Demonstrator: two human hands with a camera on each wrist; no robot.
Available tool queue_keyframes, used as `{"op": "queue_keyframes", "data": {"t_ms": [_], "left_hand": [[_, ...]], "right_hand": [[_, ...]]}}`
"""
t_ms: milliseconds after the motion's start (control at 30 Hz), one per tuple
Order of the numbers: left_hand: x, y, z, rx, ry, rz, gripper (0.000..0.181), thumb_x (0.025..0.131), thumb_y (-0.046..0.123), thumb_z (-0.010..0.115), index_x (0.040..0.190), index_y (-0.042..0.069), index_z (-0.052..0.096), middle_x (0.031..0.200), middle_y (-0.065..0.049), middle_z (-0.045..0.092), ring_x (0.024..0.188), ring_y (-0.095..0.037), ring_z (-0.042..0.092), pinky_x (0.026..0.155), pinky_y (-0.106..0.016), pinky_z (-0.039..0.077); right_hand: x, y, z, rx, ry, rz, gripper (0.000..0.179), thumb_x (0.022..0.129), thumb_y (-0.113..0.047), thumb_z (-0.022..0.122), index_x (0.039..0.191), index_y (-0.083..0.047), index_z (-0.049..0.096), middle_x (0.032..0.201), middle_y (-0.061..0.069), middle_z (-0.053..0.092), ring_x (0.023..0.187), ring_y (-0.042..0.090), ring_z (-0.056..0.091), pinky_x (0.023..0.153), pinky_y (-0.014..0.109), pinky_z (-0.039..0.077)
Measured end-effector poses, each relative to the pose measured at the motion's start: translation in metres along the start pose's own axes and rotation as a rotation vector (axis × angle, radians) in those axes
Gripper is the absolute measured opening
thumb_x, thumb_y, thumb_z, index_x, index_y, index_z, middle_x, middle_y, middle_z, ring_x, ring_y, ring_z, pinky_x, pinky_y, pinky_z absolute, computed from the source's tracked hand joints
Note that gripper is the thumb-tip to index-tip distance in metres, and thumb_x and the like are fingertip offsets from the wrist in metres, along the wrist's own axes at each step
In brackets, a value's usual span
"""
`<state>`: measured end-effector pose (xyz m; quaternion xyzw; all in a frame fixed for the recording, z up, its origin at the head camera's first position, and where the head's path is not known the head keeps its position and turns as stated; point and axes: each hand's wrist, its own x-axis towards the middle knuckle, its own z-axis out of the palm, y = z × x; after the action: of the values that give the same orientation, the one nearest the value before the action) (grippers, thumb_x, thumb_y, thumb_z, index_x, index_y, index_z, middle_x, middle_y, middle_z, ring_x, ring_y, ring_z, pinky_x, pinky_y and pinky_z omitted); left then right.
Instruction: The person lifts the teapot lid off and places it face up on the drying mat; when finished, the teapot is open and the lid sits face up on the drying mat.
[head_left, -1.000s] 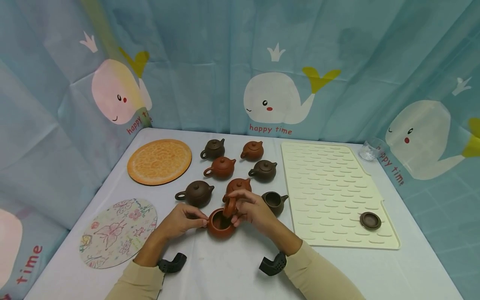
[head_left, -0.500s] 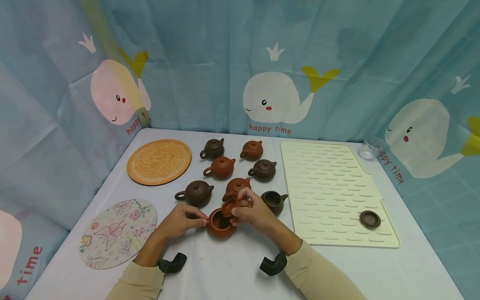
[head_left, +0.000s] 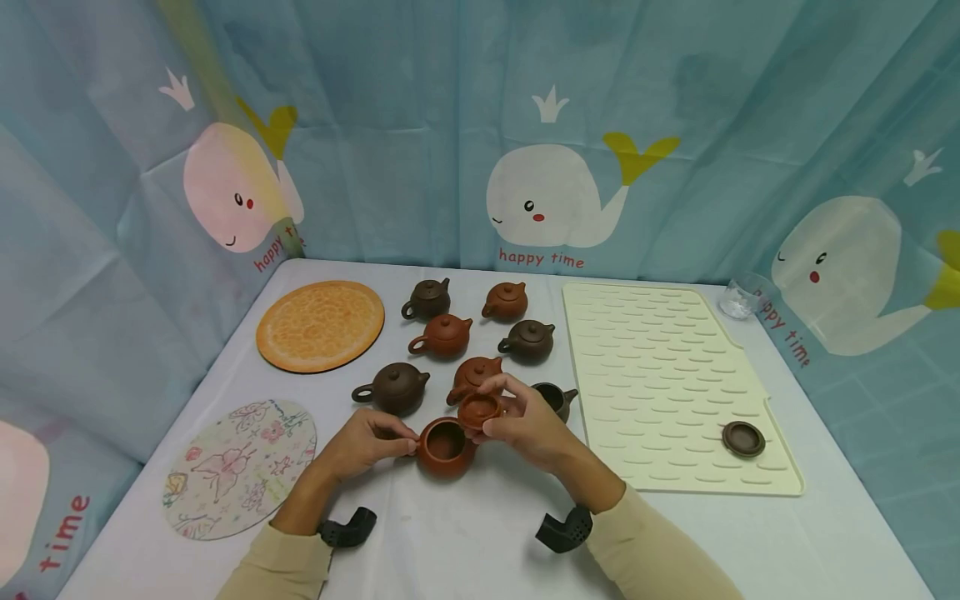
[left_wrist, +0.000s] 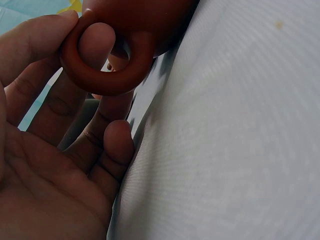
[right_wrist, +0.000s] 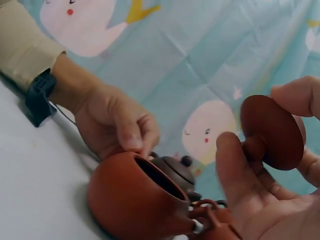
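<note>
My left hand point(head_left: 367, 442) pinches the ring handle point(left_wrist: 107, 82) of a reddish-brown clay teapot point(head_left: 444, 468), which stands upright on the white cloth with its mouth uncovered. One fingertip pokes through the ring in the left wrist view. In my right hand point(head_left: 531, 427) is the matching teapot lid point(head_left: 478, 414), held just right of the mouth and apart from the pot. Its hollow underside faces up toward the head camera; the right wrist view shows the lid's knob point(right_wrist: 254, 148) by the thumb and fingers.
Behind stand several lidded teapots, among them a red one point(head_left: 474, 375) and a dark one point(head_left: 397, 389). A lidless dark teapot point(head_left: 562, 408) is partly behind my right hand. Its mat point(head_left: 660, 392) neighbour bears a dark lid point(head_left: 743, 439). Round mats point(head_left: 320, 325) lie left; a clear cup point(head_left: 738, 302) stands back right.
My right hand has drawn the lid rightward, off the teapot's mouth, and turned it from edge-on to underside up. The left hand keeps its grip on the handle.
</note>
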<state>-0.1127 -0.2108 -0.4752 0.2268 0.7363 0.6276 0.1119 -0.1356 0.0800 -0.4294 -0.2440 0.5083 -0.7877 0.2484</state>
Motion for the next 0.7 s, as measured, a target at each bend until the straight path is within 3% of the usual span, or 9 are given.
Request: {"op": "queue_keyframes", "data": {"t_ms": [233,467,700], "left_hand": [[0.0,0.002,0.0,-0.001,0.006,-0.022,0.01,0.084,-0.002,0.071,0.093,-0.007,0.073,0.088,-0.015,0.071,0.078,-0.015,0.066,0.069,-0.028,0.053],[-0.001,0.003,0.001,0.0,0.005,-0.017,0.01,0.086,-0.003,0.07,0.093,-0.008,0.072,0.089,-0.015,0.071,0.079,-0.015,0.066,0.068,-0.028,0.053],[-0.001,0.002,0.001,0.005,0.01,-0.016,0.01,0.085,-0.001,0.071,0.094,-0.006,0.073,0.088,-0.014,0.071,0.079,-0.015,0.066,0.068,-0.028,0.053]], "right_hand": [[-0.01,-0.015,-0.009,-0.089,0.022,-0.072,0.058,0.083,0.007,0.063,0.136,0.012,0.04,0.133,0.028,0.046,0.106,0.03,0.061,0.087,0.042,0.049],[-0.029,-0.035,-0.015,-0.277,0.114,-0.101,0.053,0.081,0.003,0.07,0.13,0.008,0.051,0.118,0.021,0.059,0.1,0.025,0.061,0.081,0.031,0.051],[-0.051,-0.05,-0.021,-0.326,0.147,-0.18,0.053,0.079,0.011,0.069,0.129,0.008,0.049,0.123,0.024,0.051,0.109,0.027,0.055,0.087,0.03,0.048]]}}
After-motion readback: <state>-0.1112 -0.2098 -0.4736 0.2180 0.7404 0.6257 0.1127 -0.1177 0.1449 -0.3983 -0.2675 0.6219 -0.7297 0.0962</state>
